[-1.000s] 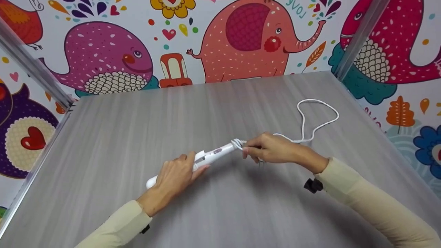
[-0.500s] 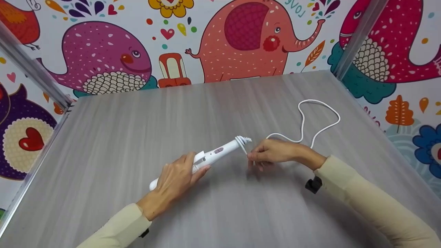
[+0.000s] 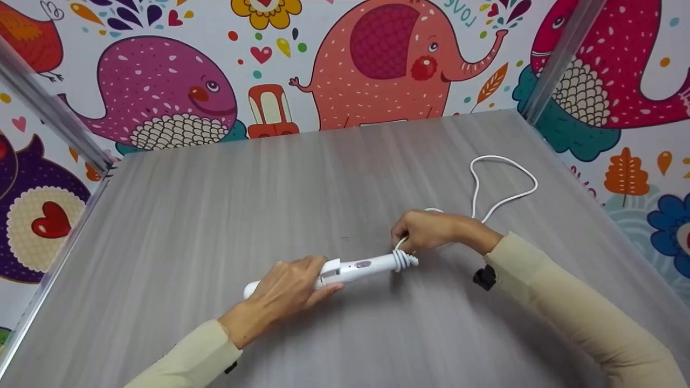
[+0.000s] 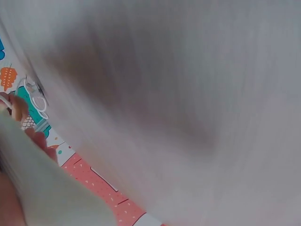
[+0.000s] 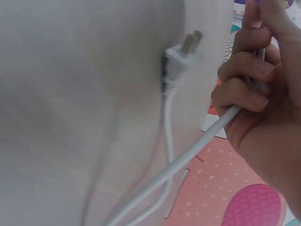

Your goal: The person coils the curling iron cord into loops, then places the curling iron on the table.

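Note:
My left hand (image 3: 285, 288) grips a white hair straightener (image 3: 366, 267) by its middle, just above the table; its rounded tip sticks out behind the hand. White cord (image 3: 401, 261) is wound in several turns round the handle's end. Just behind that end, my right hand (image 3: 431, 231) holds the cord, its fingers curled round it in the right wrist view. There the plug (image 5: 181, 62) with its metal prongs is seen near the table surface. In the left wrist view the pale straightener body (image 4: 51, 179) fills the lower left corner, blurred.
A loop of loose cord (image 3: 501, 157) lies on the grey wood-grain table (image 3: 215, 215) at the back right. Printed wall panels (image 3: 388, 97) stand along the table's back and sides, with metal posts (image 3: 563, 59) at the corners.
The straightener's cord end has swung nearer and to the right. My right hand has carried the cord from beside the handle's end to behind it. The loose loop has shifted slightly right.

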Tool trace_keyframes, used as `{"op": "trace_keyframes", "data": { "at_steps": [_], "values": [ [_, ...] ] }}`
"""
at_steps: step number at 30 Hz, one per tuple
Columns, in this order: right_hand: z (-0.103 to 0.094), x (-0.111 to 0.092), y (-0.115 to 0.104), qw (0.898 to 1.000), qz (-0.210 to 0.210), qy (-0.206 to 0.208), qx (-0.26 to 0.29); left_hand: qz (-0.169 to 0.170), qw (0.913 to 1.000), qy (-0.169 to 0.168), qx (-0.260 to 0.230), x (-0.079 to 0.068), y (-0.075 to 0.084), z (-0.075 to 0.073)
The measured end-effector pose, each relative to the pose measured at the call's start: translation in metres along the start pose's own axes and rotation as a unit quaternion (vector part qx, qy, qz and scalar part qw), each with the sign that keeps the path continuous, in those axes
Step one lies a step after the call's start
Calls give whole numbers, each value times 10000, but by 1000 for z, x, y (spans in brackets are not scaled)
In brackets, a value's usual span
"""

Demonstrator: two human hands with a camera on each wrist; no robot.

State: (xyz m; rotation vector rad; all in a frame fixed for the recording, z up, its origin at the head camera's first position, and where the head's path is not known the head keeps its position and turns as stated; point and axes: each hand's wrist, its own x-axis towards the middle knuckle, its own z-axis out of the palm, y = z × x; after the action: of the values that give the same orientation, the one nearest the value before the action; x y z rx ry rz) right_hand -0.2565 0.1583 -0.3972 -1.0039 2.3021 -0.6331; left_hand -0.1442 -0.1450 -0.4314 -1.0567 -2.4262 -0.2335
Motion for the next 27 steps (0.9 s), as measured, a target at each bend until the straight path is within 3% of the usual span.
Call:
{"op": "trace_keyframes", "data": {
  "at_steps": [8,13,16,27],
  "values": [
    [-6,-3,-12,9998,-49,168,73,362,9986,-142,363,4,-3,-4],
    [-3,-3,-23,9991,54,360,-221,338,9983,-307,364,5,-4,-4],
    [0,-3,-30,9974,113,532,-480,180,9982,-384,430,4,-3,-1],
    [4,-8,-41,9913,273,1282,-145,-832,9915,-442,892,10,-5,4]
  ]
}}
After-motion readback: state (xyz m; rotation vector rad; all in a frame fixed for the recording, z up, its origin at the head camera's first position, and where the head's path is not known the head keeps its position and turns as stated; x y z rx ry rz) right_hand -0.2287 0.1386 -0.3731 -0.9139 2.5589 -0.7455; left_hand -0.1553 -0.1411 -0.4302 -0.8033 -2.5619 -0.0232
